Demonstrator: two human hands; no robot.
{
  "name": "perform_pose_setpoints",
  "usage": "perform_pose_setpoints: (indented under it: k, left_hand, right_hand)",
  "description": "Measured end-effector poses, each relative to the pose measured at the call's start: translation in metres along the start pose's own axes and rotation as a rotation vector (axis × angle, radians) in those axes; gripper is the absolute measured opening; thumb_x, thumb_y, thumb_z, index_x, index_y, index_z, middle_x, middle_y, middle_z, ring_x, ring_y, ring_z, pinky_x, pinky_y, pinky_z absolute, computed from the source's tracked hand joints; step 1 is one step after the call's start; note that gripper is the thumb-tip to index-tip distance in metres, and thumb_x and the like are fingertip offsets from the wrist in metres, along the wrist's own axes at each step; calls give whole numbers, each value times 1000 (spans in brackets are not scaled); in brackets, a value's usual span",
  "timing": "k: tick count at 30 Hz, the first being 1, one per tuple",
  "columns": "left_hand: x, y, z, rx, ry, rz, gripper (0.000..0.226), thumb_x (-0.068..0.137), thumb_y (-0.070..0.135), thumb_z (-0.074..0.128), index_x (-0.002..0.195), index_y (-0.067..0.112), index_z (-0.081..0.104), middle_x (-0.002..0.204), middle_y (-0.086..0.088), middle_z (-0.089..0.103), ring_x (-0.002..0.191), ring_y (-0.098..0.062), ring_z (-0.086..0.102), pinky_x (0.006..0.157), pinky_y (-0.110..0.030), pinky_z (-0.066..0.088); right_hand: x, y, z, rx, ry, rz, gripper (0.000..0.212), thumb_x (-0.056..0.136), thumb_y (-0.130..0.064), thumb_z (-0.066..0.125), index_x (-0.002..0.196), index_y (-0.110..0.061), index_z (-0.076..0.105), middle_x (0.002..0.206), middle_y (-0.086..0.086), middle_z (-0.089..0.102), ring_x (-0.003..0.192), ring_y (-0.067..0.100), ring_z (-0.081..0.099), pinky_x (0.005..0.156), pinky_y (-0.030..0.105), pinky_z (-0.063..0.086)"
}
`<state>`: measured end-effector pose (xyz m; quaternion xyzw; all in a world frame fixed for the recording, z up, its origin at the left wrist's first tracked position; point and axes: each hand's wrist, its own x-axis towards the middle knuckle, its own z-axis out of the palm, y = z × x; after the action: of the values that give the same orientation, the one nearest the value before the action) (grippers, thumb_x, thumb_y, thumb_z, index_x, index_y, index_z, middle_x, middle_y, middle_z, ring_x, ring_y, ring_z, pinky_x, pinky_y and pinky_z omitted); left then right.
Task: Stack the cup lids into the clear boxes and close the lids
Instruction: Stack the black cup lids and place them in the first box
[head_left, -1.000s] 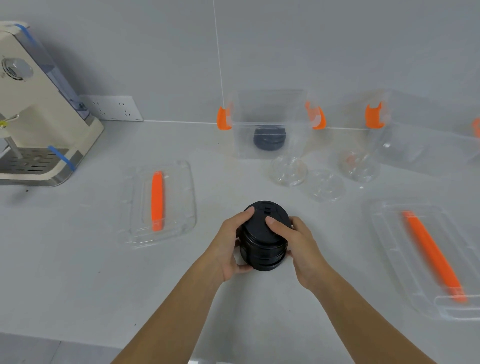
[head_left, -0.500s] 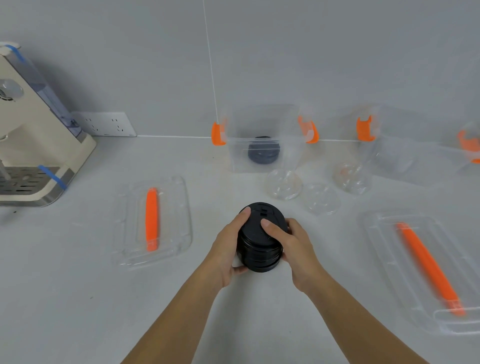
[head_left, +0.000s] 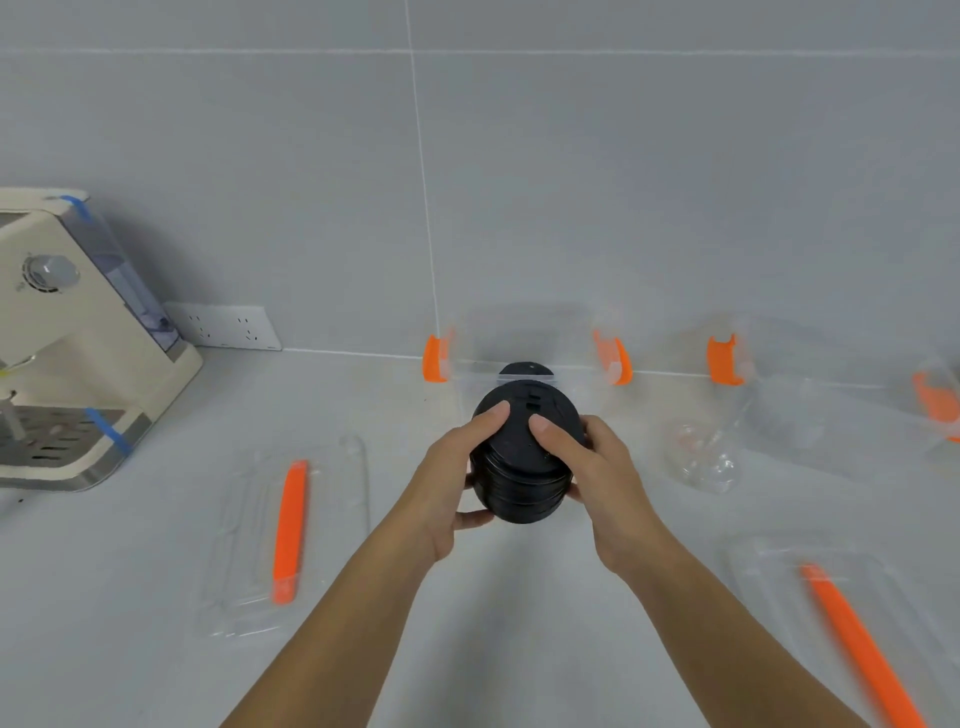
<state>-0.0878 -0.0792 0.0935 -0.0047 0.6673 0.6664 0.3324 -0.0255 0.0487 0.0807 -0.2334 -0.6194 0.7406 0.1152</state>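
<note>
While your left hand (head_left: 451, 478) and right hand (head_left: 597, 475) clamp the stack of black round plastic cup lids (head_left: 522, 460) from both sides, you hold it raised before the clear plastic box with orange latches (head_left: 524, 345), thumbs on top.

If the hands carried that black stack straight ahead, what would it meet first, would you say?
Likely the open clear box against the wall, just beyond the stack held by both the left hand and right hand; depth is unclear.

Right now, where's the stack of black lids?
Head view, centre: the stack of black lids is gripped between the left hand and right hand, just in front of the clear box with orange clips by the wall.
</note>
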Motion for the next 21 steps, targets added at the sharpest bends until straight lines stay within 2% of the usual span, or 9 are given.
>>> perform_pose_setpoints:
  k: [4, 5, 6, 7, 8, 11, 14, 18, 21]
  left_hand:
    - [16, 39, 11, 16, -1, 86, 14, 76, 55, 61, 90, 52, 63, 100, 17, 62, 104, -17, 57, 87, -45, 50]
    - [23, 50, 14, 13, 1, 113, 27, 75, 55, 63, 102, 55, 58, 103, 16, 62, 104, -18, 57, 84, -44, 51]
    - [30, 59, 16, 8, 14, 121, 45, 73, 56, 64, 116, 49, 53, 107, 13, 63, 105, -18, 57, 82, -43, 52]
    - [36, 68, 19, 18, 30, 118, 55, 72, 56, 65, 122, 40, 52, 110, 11, 63, 104, -18, 58, 81, -43, 52]
    - [42, 78, 22, 32, 38, 127, 51, 72, 56, 65, 117, 34, 58, 107, 10, 65, 102, -17, 59, 80, -42, 52]
    - [60, 105, 29, 66, 43, 150, 27, 74, 57, 62, 87, 34, 67, 86, 15, 70, 93, -11, 61, 73, -37, 53]
    - [82, 124, 34, 75, 24, 170, 24, 76, 56, 60, 82, 33, 67, 67, 20, 71, 84, -7, 61, 64, -32, 49]
    - [112, 132, 37, 77, 33, 148, 25, 75, 56, 60, 83, 33, 65, 84, 16, 67, 84, -8, 60, 63, -31, 48]
    - [133, 130, 38, 65, 36, 100, 26, 75, 57, 60, 86, 34, 65, 88, 15, 66, 85, -9, 59, 63, -32, 47]
  right_hand:
    - [29, -33, -1, -11, -13, -74, 34, 78, -37, 69, 104, -17, 60, 95, -16, 68, 89, 0, 63, 71, 22, 46]
    - [39, -43, -2, -15, -17, -93, 34, 79, -37, 69, 105, -16, 59, 89, -22, 68, 86, -3, 63, 72, 23, 46]
    - [47, -52, -2, -17, -20, -106, 35, 79, -37, 68, 105, -16, 59, 83, -26, 67, 83, -5, 63, 71, 23, 47]
    - [55, -60, -2, -19, -18, -114, 36, 79, -37, 68, 106, -15, 59, 83, -25, 67, 82, -5, 62, 71, 23, 47]
    - [65, -68, -3, -23, -14, -123, 37, 79, -37, 68, 108, -15, 59, 89, -20, 67, 85, -3, 62, 72, 24, 47]
    - [92, -87, -3, -44, 6, -131, 40, 79, -40, 67, 108, -14, 59, 100, -7, 65, 90, 5, 61, 78, 29, 49]
    - [117, -97, -2, -17, -6, -138, 40, 80, -39, 66, 109, -13, 58, 99, -7, 65, 88, 3, 61, 72, 26, 48]
    - [150, -96, -4, -27, 5, -108, 44, 79, -40, 67, 112, -12, 57, 103, -6, 63, 93, 5, 58, 85, 34, 48]
    - [170, -88, -6, -17, 6, -60, 43, 80, -39, 67, 112, -13, 55, 101, -8, 62, 91, 4, 57, 78, 31, 47]
